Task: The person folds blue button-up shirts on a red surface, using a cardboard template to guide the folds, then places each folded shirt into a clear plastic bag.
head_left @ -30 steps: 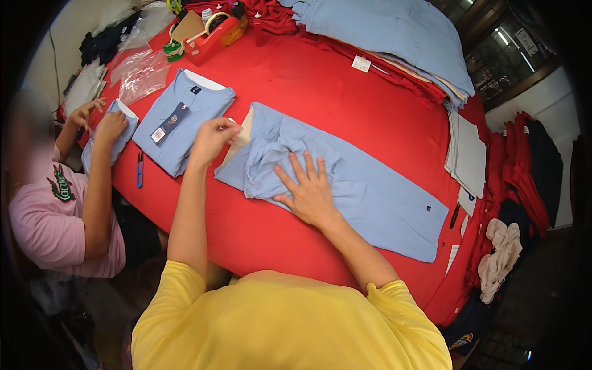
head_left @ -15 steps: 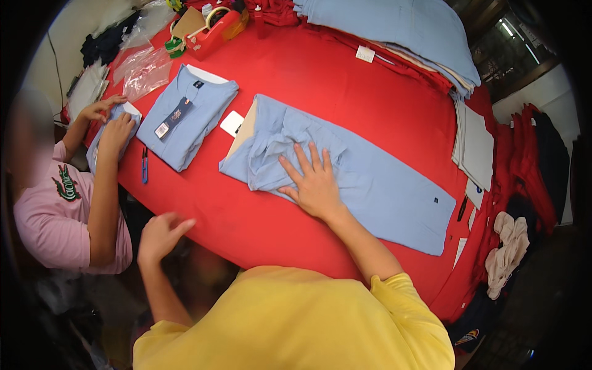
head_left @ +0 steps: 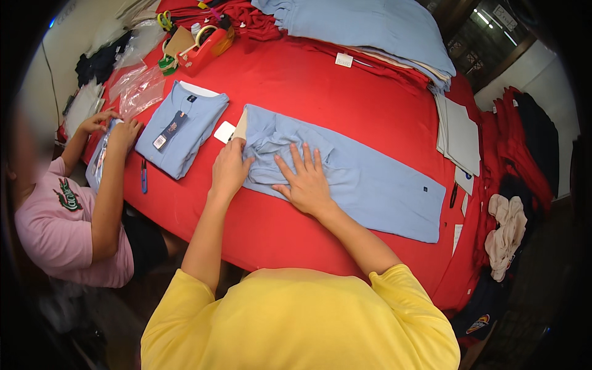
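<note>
A light-blue shirt (head_left: 382, 185) lies partly folded on the red-covered table, its long panel stretching to the right. At its left end the cloth is bunched, and a beige strip (head_left: 241, 126) shows along the edge. My right hand (head_left: 306, 185) rests flat on the bunched part, fingers spread. At the shirt's left edge, my left hand (head_left: 228, 169) has its fingers bent round the cloth; the fingertips are partly hidden. A white tag (head_left: 224, 132) sticks out just past that hand.
A folded, tagged blue shirt (head_left: 182, 129) and small blue snips (head_left: 143, 177) lie to the left. There a co-worker's hands (head_left: 123, 132) handle a bagged garment. A tape dispenser (head_left: 206, 48), stacked blue garments (head_left: 370, 24) and grey sheets (head_left: 457, 132) line the table's far and right sides.
My left hand has come up from off the table's near edge to the shirt's left edge. My right hand stays flat on the cloth. The whole view has shifted slightly.
</note>
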